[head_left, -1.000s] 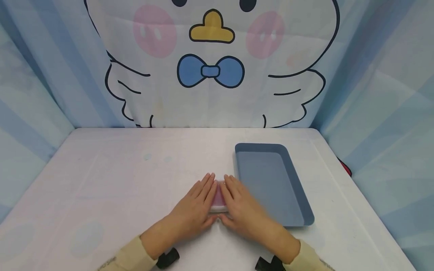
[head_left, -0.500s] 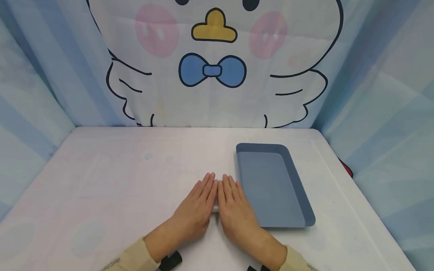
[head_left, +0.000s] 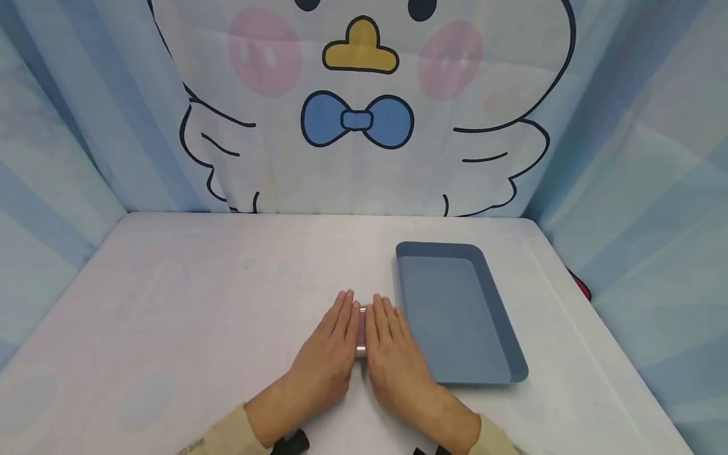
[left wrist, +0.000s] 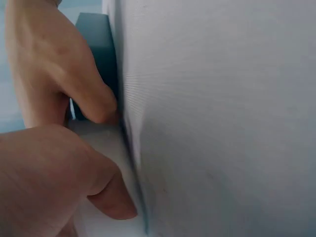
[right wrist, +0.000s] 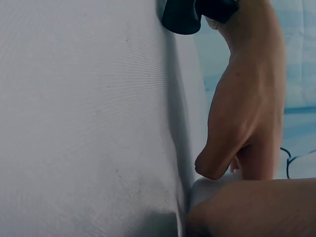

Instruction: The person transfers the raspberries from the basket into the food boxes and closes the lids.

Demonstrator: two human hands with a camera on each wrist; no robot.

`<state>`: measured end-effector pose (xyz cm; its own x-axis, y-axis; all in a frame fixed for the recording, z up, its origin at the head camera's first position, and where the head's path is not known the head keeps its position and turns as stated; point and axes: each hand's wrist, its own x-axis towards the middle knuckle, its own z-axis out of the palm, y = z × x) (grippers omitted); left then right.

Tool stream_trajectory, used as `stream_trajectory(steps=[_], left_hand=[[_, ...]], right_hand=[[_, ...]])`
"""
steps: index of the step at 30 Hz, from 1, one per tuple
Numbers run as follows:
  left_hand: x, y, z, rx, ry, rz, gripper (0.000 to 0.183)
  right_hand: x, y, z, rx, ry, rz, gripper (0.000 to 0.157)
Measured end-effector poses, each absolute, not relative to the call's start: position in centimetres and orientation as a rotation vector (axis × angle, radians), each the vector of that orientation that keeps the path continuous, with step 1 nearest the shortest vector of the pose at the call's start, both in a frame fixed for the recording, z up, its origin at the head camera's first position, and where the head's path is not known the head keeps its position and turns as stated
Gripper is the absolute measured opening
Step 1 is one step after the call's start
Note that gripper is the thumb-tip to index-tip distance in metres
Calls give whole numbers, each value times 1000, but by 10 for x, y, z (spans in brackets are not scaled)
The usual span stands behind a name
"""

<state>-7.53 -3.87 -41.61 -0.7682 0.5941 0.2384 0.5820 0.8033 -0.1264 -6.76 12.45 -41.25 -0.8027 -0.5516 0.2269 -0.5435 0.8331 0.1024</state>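
A low white box with a pinkish top (head_left: 361,332) sits on the table, mostly hidden under two hands. My left hand (head_left: 325,357) rests flat over its left part, fingers straight and close together. Over the right part lies my right hand (head_left: 398,360), also with straight fingers. A narrow strip of the top shows between them. In the left wrist view the pale side of the box (left wrist: 106,148) appears, with both thumbs down near it. From the right wrist, a small whitish piece of the box (right wrist: 210,187) shows between the hands.
Just right of the hands, a blue-grey rectangular tray (head_left: 461,316) stands on the white table (head_left: 199,303). Blue curtains (head_left: 643,208) hang at the sides, and a cartoon-printed cloth (head_left: 352,170) hangs behind the table. Black wrist mounts (head_left: 290,442) show beneath the sleeves.
My right hand has turned to point more straight ahead and its thumb is now out of sight in the head view. My left hand has shifted slightly, and the gap between the hands has narrowed.
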Motion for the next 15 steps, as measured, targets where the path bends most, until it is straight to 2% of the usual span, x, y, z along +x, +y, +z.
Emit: stream_trajectory(steps=[8,15], left_hand=[[-74,-30,-411,-801,-2857,-120,86],[-73,-28,-418,-796,-2804,-115,89]], right_hand=[[-73,133,-403,818,-2887,120,80],[-72,132,-410,792,-2886,32,78]])
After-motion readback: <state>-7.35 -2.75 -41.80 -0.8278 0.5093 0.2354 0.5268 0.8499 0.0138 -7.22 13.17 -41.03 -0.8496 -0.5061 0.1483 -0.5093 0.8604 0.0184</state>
